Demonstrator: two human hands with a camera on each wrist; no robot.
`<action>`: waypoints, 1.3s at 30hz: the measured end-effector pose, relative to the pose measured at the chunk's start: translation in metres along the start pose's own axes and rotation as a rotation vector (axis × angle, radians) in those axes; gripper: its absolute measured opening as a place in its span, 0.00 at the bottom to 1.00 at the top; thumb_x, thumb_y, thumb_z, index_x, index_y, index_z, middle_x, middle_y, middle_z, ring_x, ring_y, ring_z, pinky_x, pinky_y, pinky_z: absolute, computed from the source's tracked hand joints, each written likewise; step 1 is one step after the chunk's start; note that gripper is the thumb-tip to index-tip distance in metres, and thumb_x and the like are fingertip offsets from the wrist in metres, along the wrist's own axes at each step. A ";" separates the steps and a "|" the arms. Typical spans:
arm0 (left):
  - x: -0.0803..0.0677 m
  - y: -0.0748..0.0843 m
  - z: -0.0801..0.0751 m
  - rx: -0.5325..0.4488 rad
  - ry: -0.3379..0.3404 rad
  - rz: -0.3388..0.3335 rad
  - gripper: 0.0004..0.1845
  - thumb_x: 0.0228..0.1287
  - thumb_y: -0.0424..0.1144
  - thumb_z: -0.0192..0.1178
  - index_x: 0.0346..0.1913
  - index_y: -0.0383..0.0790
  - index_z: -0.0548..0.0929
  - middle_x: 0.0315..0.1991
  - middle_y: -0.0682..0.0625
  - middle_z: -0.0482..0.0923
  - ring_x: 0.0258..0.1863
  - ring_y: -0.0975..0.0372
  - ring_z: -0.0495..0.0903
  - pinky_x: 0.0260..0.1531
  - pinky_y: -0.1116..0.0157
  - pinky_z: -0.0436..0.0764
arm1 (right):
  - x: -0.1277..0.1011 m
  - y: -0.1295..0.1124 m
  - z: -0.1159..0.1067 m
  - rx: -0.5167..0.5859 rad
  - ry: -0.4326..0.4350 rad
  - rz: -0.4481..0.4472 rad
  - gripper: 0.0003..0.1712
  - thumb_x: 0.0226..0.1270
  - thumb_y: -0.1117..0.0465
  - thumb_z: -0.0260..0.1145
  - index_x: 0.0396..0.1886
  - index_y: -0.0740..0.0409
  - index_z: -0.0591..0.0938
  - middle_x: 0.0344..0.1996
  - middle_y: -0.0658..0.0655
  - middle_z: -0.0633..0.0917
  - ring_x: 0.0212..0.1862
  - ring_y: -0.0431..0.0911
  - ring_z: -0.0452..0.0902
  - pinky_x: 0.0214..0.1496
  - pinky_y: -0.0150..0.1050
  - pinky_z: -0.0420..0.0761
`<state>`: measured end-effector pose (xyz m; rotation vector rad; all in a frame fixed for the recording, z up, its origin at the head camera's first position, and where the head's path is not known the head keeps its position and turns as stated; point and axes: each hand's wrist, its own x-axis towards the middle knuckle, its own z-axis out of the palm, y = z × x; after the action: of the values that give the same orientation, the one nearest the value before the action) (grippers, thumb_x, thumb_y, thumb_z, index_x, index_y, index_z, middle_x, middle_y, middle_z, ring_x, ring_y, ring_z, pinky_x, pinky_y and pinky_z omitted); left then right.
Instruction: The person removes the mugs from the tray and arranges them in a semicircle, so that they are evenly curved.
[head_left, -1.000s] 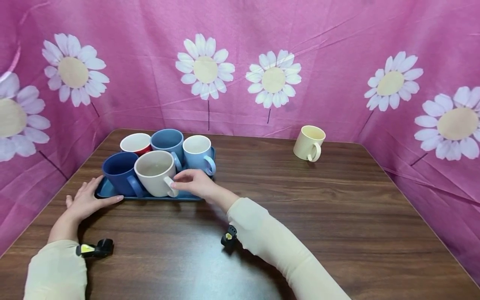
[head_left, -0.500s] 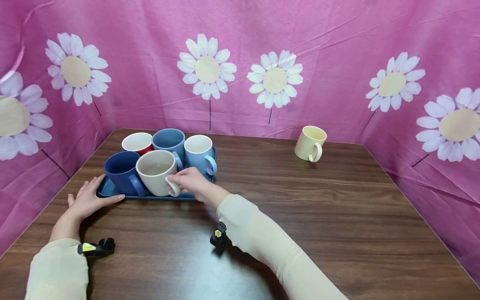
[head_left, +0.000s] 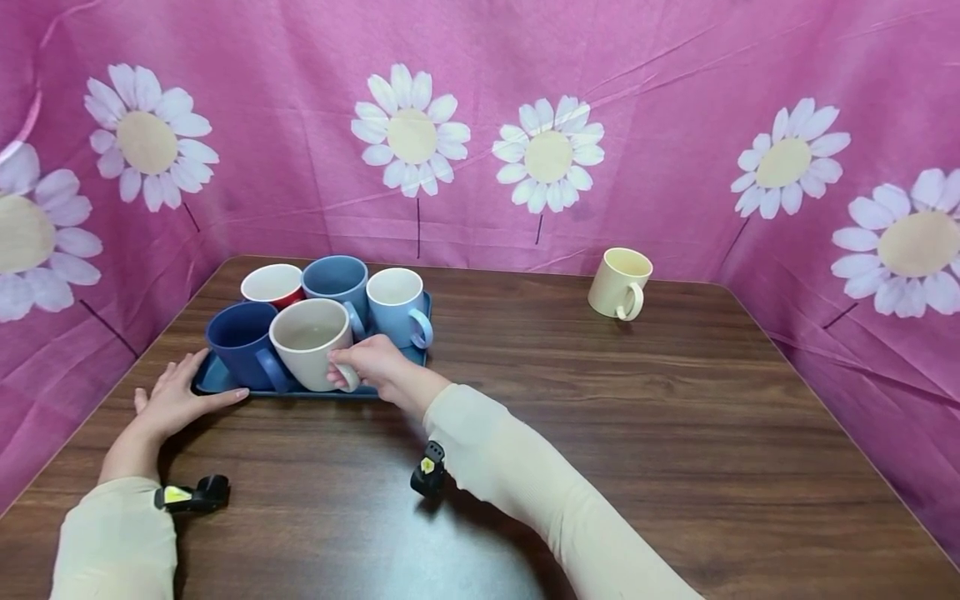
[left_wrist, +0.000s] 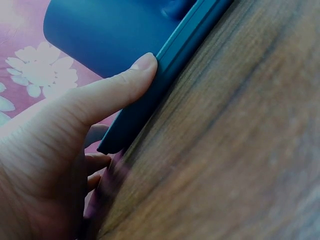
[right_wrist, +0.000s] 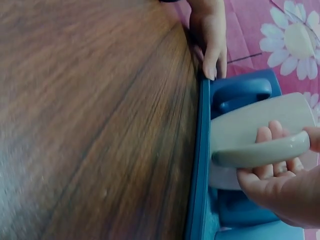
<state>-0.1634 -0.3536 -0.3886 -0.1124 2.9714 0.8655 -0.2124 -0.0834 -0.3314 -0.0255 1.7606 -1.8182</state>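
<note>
My right hand [head_left: 382, 367] grips the handle of an off-white mug [head_left: 303, 342], with several fingers passed through the loop in the right wrist view. That mug stands at the front of a blue tray [head_left: 367, 392]. My left hand [head_left: 171, 404] holds the tray's near left corner, its thumb [left_wrist: 120, 90] along the front rim and its fingers around the left side. A dark blue mug [head_left: 243, 342] is between my left hand and the off-white mug. Behind them stand a red mug with white inside [head_left: 272, 285], a medium blue mug [head_left: 335, 279] and a light blue mug [head_left: 393, 304].
Farther right, a pale yellow mug [head_left: 619, 283] stands alone near the back of the wooden table [head_left: 600, 417]. A pink cloth [head_left: 480, 225] with daisies hangs behind and beside the table.
My right hand has moved slightly left, and its fingers have gone from touching the off-white mug's handle to gripping it. The left hand stays at the tray corner.
</note>
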 end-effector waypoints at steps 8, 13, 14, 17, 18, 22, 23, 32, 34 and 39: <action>0.000 0.000 0.001 0.001 -0.005 0.002 0.52 0.49 0.60 0.55 0.65 0.34 0.40 0.61 0.25 0.36 0.59 0.36 0.30 0.40 0.32 0.30 | -0.005 -0.003 0.005 0.063 0.064 0.045 0.08 0.57 0.67 0.59 0.23 0.68 0.79 0.15 0.58 0.77 0.18 0.44 0.72 0.26 0.34 0.75; -0.001 0.002 0.001 0.000 -0.007 0.002 0.52 0.49 0.60 0.56 0.65 0.34 0.40 0.60 0.25 0.36 0.59 0.37 0.30 0.40 0.32 0.30 | -0.005 0.000 0.005 0.079 0.098 0.042 0.07 0.56 0.68 0.59 0.21 0.67 0.79 0.14 0.57 0.77 0.17 0.43 0.71 0.23 0.32 0.73; -0.001 0.002 0.001 -0.001 -0.008 0.001 0.52 0.49 0.60 0.55 0.65 0.34 0.40 0.60 0.25 0.36 0.59 0.37 0.30 0.40 0.32 0.30 | -0.006 0.000 0.005 0.084 0.100 0.037 0.07 0.56 0.69 0.59 0.21 0.68 0.79 0.14 0.57 0.76 0.17 0.43 0.71 0.23 0.32 0.73; 0.000 0.002 0.001 0.000 -0.010 -0.002 0.52 0.49 0.60 0.55 0.65 0.33 0.40 0.60 0.25 0.36 0.59 0.37 0.29 0.40 0.32 0.30 | -0.007 0.002 0.005 0.099 0.096 0.021 0.06 0.55 0.70 0.59 0.21 0.68 0.79 0.14 0.57 0.76 0.16 0.43 0.71 0.23 0.32 0.74; 0.000 0.002 0.001 0.000 -0.010 -0.003 0.52 0.49 0.60 0.55 0.65 0.33 0.40 0.60 0.25 0.36 0.59 0.37 0.29 0.40 0.32 0.30 | -0.008 0.002 0.004 0.104 0.093 0.022 0.06 0.55 0.70 0.59 0.22 0.69 0.79 0.14 0.57 0.76 0.17 0.43 0.71 0.23 0.32 0.74; 0.000 0.002 0.000 0.000 -0.011 -0.008 0.52 0.48 0.61 0.55 0.65 0.33 0.40 0.61 0.25 0.36 0.59 0.37 0.29 0.41 0.32 0.29 | -0.013 0.000 0.002 0.107 0.079 -0.002 0.07 0.56 0.69 0.59 0.24 0.71 0.79 0.14 0.57 0.76 0.17 0.42 0.70 0.24 0.33 0.75; 0.000 0.002 0.000 0.001 -0.011 -0.008 0.52 0.48 0.61 0.55 0.65 0.33 0.40 0.61 0.25 0.36 0.59 0.37 0.29 0.41 0.32 0.29 | -0.015 -0.001 0.001 0.109 0.073 -0.010 0.08 0.56 0.69 0.58 0.24 0.72 0.79 0.14 0.57 0.75 0.16 0.42 0.70 0.25 0.33 0.75; 0.000 0.001 0.000 0.008 0.001 -0.002 0.52 0.48 0.61 0.56 0.65 0.34 0.40 0.61 0.26 0.36 0.59 0.37 0.30 0.40 0.32 0.30 | -0.037 -0.006 -0.010 0.148 0.009 -0.083 0.09 0.58 0.72 0.55 0.30 0.79 0.76 0.13 0.56 0.74 0.15 0.41 0.69 0.26 0.31 0.74; -0.001 0.001 0.000 0.007 0.003 -0.002 0.52 0.48 0.61 0.56 0.65 0.34 0.40 0.61 0.26 0.36 0.59 0.36 0.30 0.40 0.32 0.30 | -0.043 -0.006 -0.015 0.152 0.003 -0.090 0.09 0.58 0.72 0.55 0.29 0.79 0.76 0.13 0.56 0.74 0.15 0.40 0.69 0.26 0.31 0.74; -0.001 0.000 0.001 0.010 0.006 -0.003 0.52 0.49 0.60 0.55 0.65 0.34 0.40 0.60 0.25 0.36 0.59 0.36 0.30 0.40 0.32 0.30 | -0.058 -0.005 -0.030 0.132 -0.005 -0.116 0.11 0.59 0.71 0.54 0.33 0.81 0.74 0.14 0.54 0.74 0.16 0.39 0.70 0.26 0.30 0.73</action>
<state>-0.1622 -0.3532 -0.3892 -0.1195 2.9793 0.8515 -0.1795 -0.0319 -0.3085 -0.0806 1.6629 -2.0118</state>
